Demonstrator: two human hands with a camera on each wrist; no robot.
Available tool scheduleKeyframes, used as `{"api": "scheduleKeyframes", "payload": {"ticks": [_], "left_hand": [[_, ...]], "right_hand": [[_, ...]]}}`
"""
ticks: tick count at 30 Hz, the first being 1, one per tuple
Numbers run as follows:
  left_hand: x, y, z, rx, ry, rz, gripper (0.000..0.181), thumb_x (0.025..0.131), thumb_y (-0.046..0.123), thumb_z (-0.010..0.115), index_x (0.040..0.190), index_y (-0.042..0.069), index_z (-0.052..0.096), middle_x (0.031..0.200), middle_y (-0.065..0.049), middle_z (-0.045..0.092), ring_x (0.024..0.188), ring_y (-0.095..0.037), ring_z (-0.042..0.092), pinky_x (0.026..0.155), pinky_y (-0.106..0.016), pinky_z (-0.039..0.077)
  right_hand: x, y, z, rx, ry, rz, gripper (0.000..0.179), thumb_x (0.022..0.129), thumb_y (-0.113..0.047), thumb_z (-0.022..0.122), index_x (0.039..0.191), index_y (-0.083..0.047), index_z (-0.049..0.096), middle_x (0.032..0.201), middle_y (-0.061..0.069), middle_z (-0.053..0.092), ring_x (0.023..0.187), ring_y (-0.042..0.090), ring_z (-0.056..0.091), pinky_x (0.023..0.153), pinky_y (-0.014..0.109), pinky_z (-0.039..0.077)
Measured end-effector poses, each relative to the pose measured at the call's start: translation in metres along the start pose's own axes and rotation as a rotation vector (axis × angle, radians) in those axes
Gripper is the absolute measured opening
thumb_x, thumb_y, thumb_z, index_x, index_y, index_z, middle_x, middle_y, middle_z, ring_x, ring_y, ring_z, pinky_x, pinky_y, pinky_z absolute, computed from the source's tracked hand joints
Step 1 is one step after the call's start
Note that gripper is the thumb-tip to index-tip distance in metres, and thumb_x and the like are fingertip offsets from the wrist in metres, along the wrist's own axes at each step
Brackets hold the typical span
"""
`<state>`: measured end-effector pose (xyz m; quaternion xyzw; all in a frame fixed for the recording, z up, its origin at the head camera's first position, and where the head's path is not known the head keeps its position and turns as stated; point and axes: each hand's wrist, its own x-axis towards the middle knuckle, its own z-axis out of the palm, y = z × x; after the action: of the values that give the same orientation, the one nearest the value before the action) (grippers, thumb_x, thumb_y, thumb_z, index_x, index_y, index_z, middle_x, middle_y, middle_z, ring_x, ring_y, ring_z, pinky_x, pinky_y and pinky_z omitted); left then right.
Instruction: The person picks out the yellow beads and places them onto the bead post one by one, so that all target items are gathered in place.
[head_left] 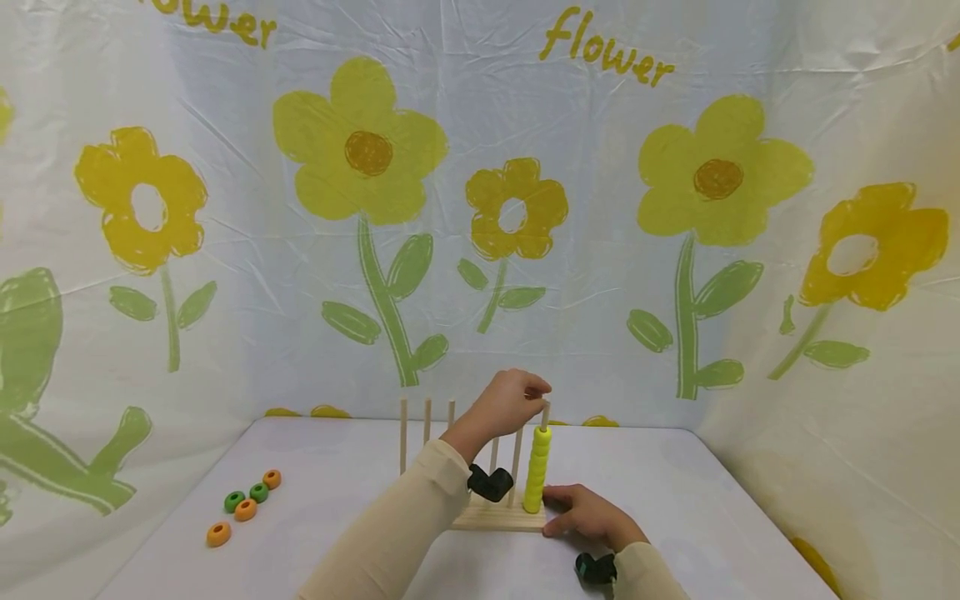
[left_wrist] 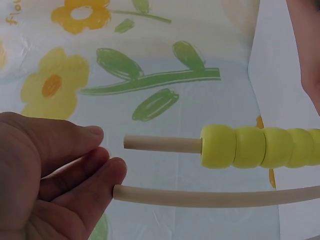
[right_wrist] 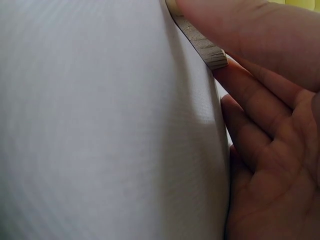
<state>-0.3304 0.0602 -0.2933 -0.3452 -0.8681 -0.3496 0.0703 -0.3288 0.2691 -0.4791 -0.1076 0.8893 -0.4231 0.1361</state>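
A wooden peg rack (head_left: 498, 518) stands on the table with several upright pegs. Its rightmost peg carries a stack of yellow beads (head_left: 537, 471), and the bare peg tip (left_wrist: 162, 143) sticks out above them. Just off that tip is my left hand (head_left: 510, 400), thumb and fingers apart with nothing between them; in the left wrist view a fingertip appears to meet the end of the neighbouring bare peg (left_wrist: 215, 197). My right hand (head_left: 596, 515) grips the right end of the base, and the right wrist view shows the wooden edge (right_wrist: 205, 47) between thumb and fingers. My left forearm hides part of the rack.
On the left of the white table (head_left: 322, 467) lie loose orange beads (head_left: 218, 534) and green beads (head_left: 235, 501). A flower-printed curtain (head_left: 585, 333) hangs behind the table and along its sides.
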Motion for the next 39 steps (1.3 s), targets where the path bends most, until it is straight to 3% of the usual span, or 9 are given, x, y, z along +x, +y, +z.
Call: {"api": "scheduleKeyframes", "payload": {"ticks": [7,14,25,28,32,35,38,39], "left_hand": [[-0.005,-0.008,-0.005,-0.013,0.031,0.018,0.028,0.098,0.018,0.057,0.124,0.013,0.067,0.125,-0.002,0.066,0.113,-0.020,0.064,0.090,-0.030,0.055],[-0.013,-0.021,-0.014,-0.037,0.064,0.041,0.028,0.098,0.020,0.057,0.122,0.011,0.067,0.125,-0.004,0.066,0.111,-0.021,0.066,0.089,-0.032,0.056],[-0.032,-0.037,-0.040,-0.020,0.103,-0.003,0.029,0.099,0.025,0.056,0.124,0.014,0.065,0.127,-0.003,0.064,0.111,-0.023,0.065,0.089,-0.036,0.056],[-0.039,-0.044,-0.046,-0.003,0.111,-0.015,0.030,0.099,0.026,0.056,0.125,0.014,0.065,0.128,-0.003,0.063,0.114,-0.023,0.063,0.091,-0.037,0.055],[-0.049,-0.053,-0.059,0.018,0.144,-0.042,0.030,0.101,0.025,0.052,0.127,0.016,0.064,0.129,-0.003,0.063,0.114,-0.025,0.063,0.093,-0.041,0.054],[-0.056,-0.060,-0.072,0.042,0.174,-0.079,0.032,0.102,0.025,0.049,0.131,0.019,0.062,0.132,-0.005,0.062,0.111,-0.026,0.065,0.090,-0.043,0.054],[-0.061,-0.068,-0.087,0.107,0.170,-0.112,0.037,0.103,0.027,0.046,0.139,0.019,0.055,0.129,-0.010,0.063,0.095,-0.028,0.067,0.084,-0.043,0.054],[-0.062,-0.071,-0.092,0.132,0.165,-0.127,0.040,0.103,0.028,0.046,0.141,0.020,0.052,0.130,-0.012,0.062,0.096,-0.029,0.067,0.086,-0.044,0.053]], "right_hand": [[-0.001,-0.002,-0.001,-0.008,0.003,-0.012,0.067,0.074,-0.022,0.082,0.135,-0.007,0.058,0.144,0.020,0.049,0.138,0.045,0.036,0.109,0.072,0.019],[0.000,0.002,0.000,-0.012,0.012,-0.044,0.067,0.072,-0.019,0.083,0.133,-0.004,0.058,0.143,0.022,0.050,0.137,0.045,0.037,0.109,0.070,0.020],[0.001,0.003,-0.005,-0.051,0.026,-0.036,0.069,0.070,-0.022,0.085,0.132,-0.005,0.060,0.142,0.021,0.051,0.137,0.045,0.038,0.109,0.069,0.022],[-0.003,-0.001,-0.006,-0.099,0.018,-0.032,0.066,0.071,-0.022,0.084,0.131,-0.004,0.061,0.140,0.021,0.053,0.134,0.046,0.040,0.108,0.068,0.025],[-0.012,-0.009,-0.013,-0.243,0.051,-0.027,0.059,0.078,-0.032,0.079,0.130,-0.009,0.062,0.136,0.019,0.057,0.130,0.045,0.045,0.105,0.067,0.032],[-0.018,-0.017,-0.022,-0.359,0.125,-0.044,0.052,0.087,-0.037,0.070,0.133,-0.015,0.060,0.137,0.016,0.057,0.130,0.043,0.047,0.104,0.064,0.037],[-0.023,-0.028,-0.036,-0.427,0.218,-0.081,0.049,0.094,-0.035,0.062,0.139,-0.018,0.054,0.141,0.015,0.053,0.132,0.041,0.046,0.106,0.061,0.037],[-0.025,-0.032,-0.042,-0.451,0.248,-0.095,0.049,0.096,-0.034,0.060,0.141,-0.018,0.052,0.142,0.015,0.052,0.133,0.040,0.046,0.107,0.060,0.037]]}}
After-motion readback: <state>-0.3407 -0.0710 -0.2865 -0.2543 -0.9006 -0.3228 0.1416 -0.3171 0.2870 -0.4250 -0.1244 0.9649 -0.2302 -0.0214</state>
